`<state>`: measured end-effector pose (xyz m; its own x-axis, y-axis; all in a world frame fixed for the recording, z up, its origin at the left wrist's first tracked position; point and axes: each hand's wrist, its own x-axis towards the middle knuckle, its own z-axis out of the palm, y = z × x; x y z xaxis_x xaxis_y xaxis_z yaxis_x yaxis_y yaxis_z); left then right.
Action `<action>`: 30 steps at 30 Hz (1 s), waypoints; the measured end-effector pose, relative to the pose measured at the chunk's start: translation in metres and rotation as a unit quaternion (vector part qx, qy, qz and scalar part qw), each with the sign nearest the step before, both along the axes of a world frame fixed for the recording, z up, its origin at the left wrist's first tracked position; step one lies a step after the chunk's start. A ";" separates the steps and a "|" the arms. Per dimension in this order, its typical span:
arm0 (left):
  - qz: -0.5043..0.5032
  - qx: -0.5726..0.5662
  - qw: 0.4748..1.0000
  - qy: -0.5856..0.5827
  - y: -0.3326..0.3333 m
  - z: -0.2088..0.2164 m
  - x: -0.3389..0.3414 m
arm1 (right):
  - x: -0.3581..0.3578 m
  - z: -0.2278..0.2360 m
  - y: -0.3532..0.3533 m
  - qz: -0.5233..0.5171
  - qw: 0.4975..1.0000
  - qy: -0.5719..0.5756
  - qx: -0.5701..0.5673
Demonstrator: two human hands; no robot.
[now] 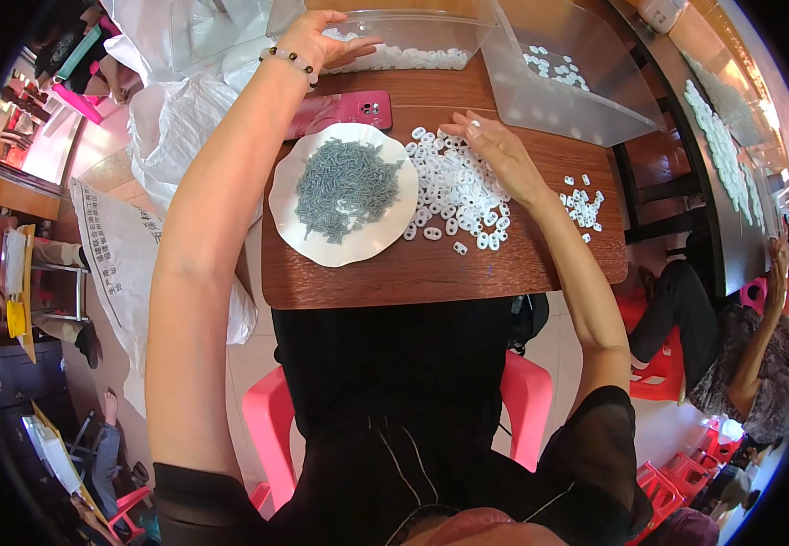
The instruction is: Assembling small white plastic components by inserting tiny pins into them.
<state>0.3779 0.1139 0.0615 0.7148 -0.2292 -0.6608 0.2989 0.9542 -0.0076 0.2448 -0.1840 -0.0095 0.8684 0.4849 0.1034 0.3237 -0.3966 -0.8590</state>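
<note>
In the head view, the plate holds grey pins. Right of the plate, white pieces lie heaped; the right hand bends over them, its grip impossible to tell. Beyond the plate and the phone, the left hand is open at a clear bin.

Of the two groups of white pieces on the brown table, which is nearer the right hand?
The large pile beside the plate; the right hand is at its edge. The small group lies farther right.
</note>
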 end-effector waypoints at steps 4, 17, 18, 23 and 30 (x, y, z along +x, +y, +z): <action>-0.010 0.028 0.999 -0.016 0.000 0.004 -0.003 | 0.018 -0.017 -0.004 -0.010 0.984 -0.119 -0.133; -0.022 0.150 0.987 -0.047 -0.002 0.004 -0.007 | 0.003 -0.018 -0.007 0.045 0.991 -0.096 -0.081; -0.023 0.159 0.986 -0.050 -0.002 0.004 -0.008 | -0.001 -0.014 -0.007 0.045 0.991 -0.095 -0.082; -0.058 0.170 0.972 -0.153 0.012 -0.010 -0.023 | -0.010 -0.006 -0.004 0.033 0.999 -0.005 0.010; -0.046 0.416 0.863 -0.285 0.002 -0.016 -0.164 | -0.025 0.012 0.004 0.036 0.955 -0.239 -0.170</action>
<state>0.2134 0.1161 0.0460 0.9818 0.0809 -0.1718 0.1034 0.5312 0.8409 0.2203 -0.1799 0.0027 0.7247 0.6176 0.3056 0.6835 -0.5881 -0.4323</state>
